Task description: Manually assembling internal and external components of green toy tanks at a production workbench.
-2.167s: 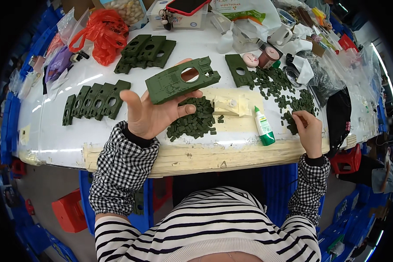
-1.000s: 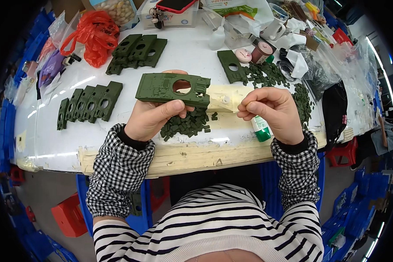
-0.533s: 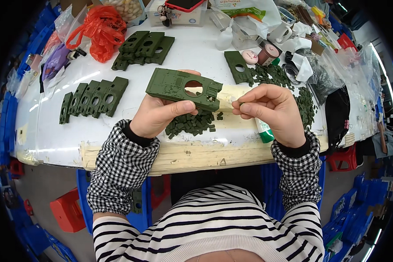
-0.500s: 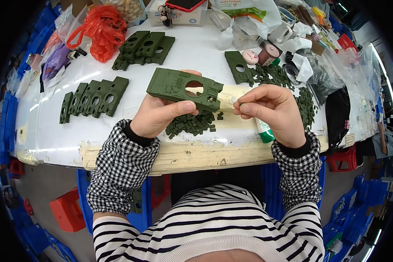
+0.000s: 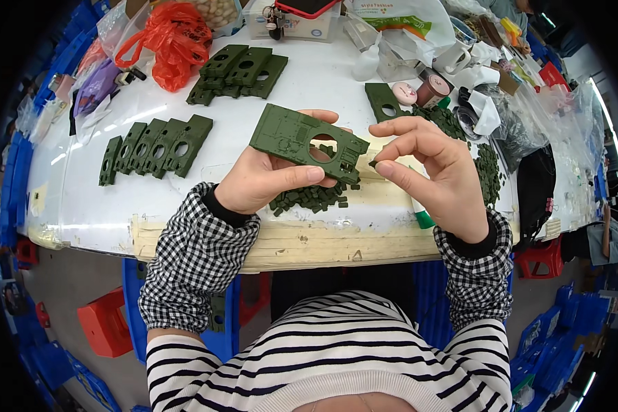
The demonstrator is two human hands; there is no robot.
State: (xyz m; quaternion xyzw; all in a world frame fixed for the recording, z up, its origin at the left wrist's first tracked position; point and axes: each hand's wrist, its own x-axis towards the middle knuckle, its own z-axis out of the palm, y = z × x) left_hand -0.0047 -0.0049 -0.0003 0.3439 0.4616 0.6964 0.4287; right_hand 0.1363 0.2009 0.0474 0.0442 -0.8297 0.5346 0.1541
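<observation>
A dark green toy tank hull (image 5: 281,134) with a large round hole lies in my left hand (image 5: 257,182), fingers beneath it and thumb on its near edge. Just off the hull's right end, my right hand (image 5: 446,175) pinches a tiny dark green piece (image 5: 373,164) between thumb and a fingertip, with the other fingers raised. Below the hull, a heap of small green plastic pieces (image 5: 307,199) sits on the table, partly covered by the hull and my left hand.
More tank hulls stand in a row (image 5: 159,145) at left, with a stack of hulls (image 5: 239,69) behind. Another hull (image 5: 381,103), green piece piles (image 5: 487,172) and a round tin (image 5: 432,90) are at right. A red plastic bag (image 5: 168,44) sits far left.
The hull in my left hand has turned slightly and shifted right in view. My right hand's upper fingers have spread and lifted; the tiny piece stays pinched. The whole view has shifted a little.
</observation>
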